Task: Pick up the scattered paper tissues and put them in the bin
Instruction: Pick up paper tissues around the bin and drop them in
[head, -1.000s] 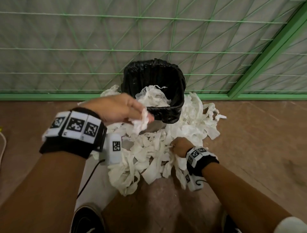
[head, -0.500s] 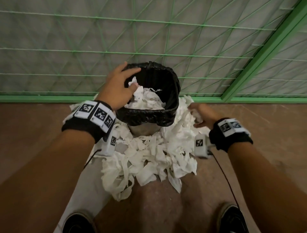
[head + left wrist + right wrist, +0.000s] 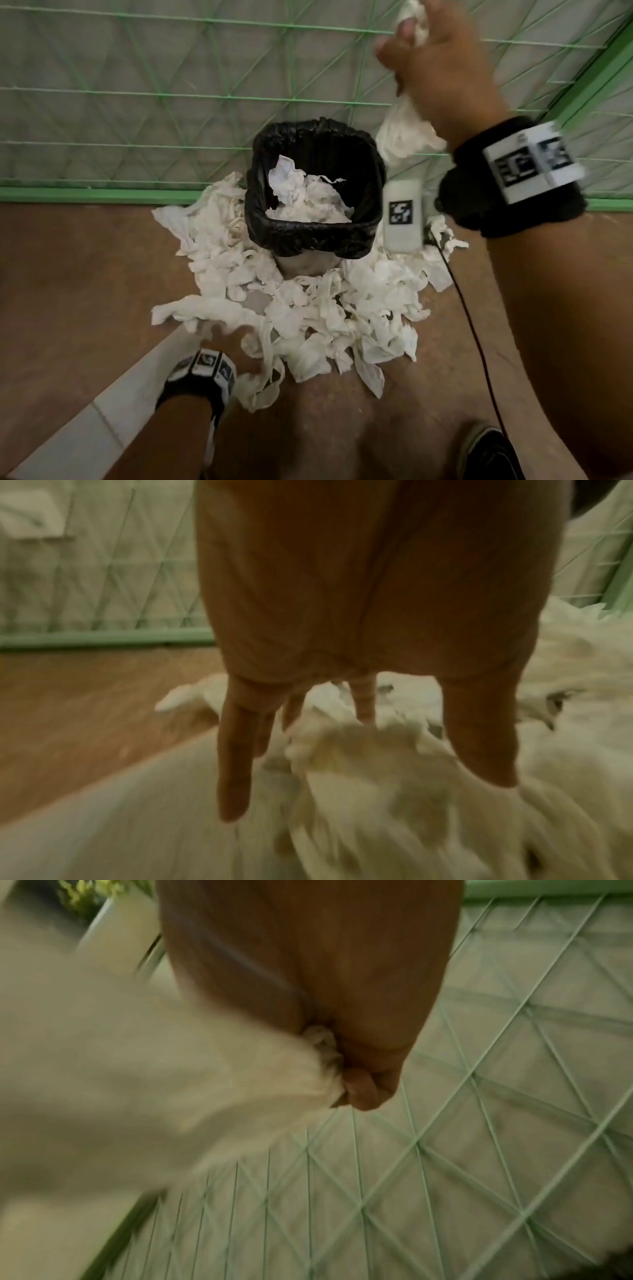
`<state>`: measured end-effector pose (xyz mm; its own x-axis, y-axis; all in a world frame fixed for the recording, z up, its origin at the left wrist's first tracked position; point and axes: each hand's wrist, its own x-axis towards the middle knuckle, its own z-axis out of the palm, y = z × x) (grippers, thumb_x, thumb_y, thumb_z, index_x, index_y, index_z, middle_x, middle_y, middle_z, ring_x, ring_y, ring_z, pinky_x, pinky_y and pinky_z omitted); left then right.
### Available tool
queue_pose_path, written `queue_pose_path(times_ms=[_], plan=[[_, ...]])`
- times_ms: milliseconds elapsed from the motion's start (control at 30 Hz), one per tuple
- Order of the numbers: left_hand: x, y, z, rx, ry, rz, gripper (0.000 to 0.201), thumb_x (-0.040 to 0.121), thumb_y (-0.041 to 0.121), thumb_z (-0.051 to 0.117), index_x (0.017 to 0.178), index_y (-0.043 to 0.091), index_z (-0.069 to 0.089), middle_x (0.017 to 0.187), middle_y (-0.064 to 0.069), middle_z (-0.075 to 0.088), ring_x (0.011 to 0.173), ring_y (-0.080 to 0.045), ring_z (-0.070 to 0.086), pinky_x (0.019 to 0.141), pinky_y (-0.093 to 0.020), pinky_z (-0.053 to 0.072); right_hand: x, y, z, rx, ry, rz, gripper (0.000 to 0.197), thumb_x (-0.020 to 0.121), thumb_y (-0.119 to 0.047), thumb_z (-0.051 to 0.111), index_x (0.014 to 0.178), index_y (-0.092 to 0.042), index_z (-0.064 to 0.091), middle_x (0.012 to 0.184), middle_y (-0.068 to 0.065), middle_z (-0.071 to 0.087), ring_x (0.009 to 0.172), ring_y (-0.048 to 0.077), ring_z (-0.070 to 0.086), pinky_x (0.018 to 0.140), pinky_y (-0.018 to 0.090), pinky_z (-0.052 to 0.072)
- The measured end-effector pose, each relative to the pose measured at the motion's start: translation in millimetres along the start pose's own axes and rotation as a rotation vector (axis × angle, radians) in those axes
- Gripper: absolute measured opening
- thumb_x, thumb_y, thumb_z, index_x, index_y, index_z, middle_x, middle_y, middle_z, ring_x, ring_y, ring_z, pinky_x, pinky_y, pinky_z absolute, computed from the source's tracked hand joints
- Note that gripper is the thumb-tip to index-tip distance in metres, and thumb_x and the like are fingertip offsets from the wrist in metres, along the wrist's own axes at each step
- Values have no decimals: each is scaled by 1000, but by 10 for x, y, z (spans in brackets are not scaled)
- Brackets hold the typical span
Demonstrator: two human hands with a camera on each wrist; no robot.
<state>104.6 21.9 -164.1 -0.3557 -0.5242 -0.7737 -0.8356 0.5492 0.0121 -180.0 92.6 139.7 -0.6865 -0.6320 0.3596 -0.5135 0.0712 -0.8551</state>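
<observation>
A bin with a black liner [image 3: 308, 229] stands against the fence, partly filled with white tissues [image 3: 308, 198]. More tissues [image 3: 342, 308] lie scattered on the floor all round it. My right hand [image 3: 421, 44] is raised high, to the right of and above the bin. It grips a bunch of tissue [image 3: 404, 133] that trails down from the fist; the right wrist view shows the same fist [image 3: 359, 1085] closed round the tissue [image 3: 171, 1083]. My left hand [image 3: 233, 334] is low at the pile's front left. Its fingers [image 3: 236, 777] are spread straight over the tissues [image 3: 377, 791].
A green mesh fence [image 3: 205, 85] with a green base rail [image 3: 85, 195] runs behind the bin. The floor [image 3: 68, 291] is brown, with a pale strip [image 3: 102, 411] at lower left. A black cable [image 3: 472, 325] hangs from my right wrist. A shoe [image 3: 489, 452] shows at bottom right.
My left hand left the bin's rim and dropped to the pile's front left. My right hand rose from the tissues right of the bin to high above, carrying a bunch.
</observation>
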Motion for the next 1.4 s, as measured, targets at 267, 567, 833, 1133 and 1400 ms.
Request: queue_pose_path(times_ms=[267, 567, 833, 1133, 1400], plan=[[52, -62, 35, -191, 264, 40, 33, 97, 16, 43, 127, 5, 51, 132, -19, 56, 121, -32, 54, 103, -37, 40, -325, 643, 568, -547, -537, 138, 54, 88, -54, 54, 124, -14, 54, 123, 8, 58, 105, 21, 58, 86, 27, 44], [-113, 183, -390, -260, 270, 127, 58, 95, 53, 30, 134, 13, 44, 133, -18, 43, 125, -38, 38, 106, -49, 35, -703, 1487, 124, -626, -21, 573, 15, 86, -10, 44, 81, -2, 56, 82, 16, 60, 82, 32, 58, 67, 31, 39], [-352, 295, -850, -504, 273, 309, 35, 95, 14, 43, 128, 21, 31, 124, -14, 38, 115, -35, 49, 104, -48, 38, -1711, 1947, 737, -588, -972, 502, 67, 81, -36, 68, 141, -32, 38, 135, 8, 44, 108, 34, 49, 93, 39, 44], [-523, 315, -1065, -403, 216, 273, 77, 79, 45, 70, 137, 11, 34, 136, -12, 42, 125, -29, 46, 102, -38, 42, -1738, 1883, 811, -678, -815, 402, 16, 86, -10, 50, 95, -10, 63, 102, 10, 63, 93, 30, 61, 71, 30, 45], [-561, 377, -1098, -479, 284, 256, 24, 97, 40, 40, 109, 22, 51, 123, -16, 41, 124, -38, 42, 108, -47, 34, -1109, 1566, 288, -488, -669, 752, 37, 95, -19, 47, 60, -14, 37, 57, 5, 37, 48, 17, 34, 50, 25, 33]])
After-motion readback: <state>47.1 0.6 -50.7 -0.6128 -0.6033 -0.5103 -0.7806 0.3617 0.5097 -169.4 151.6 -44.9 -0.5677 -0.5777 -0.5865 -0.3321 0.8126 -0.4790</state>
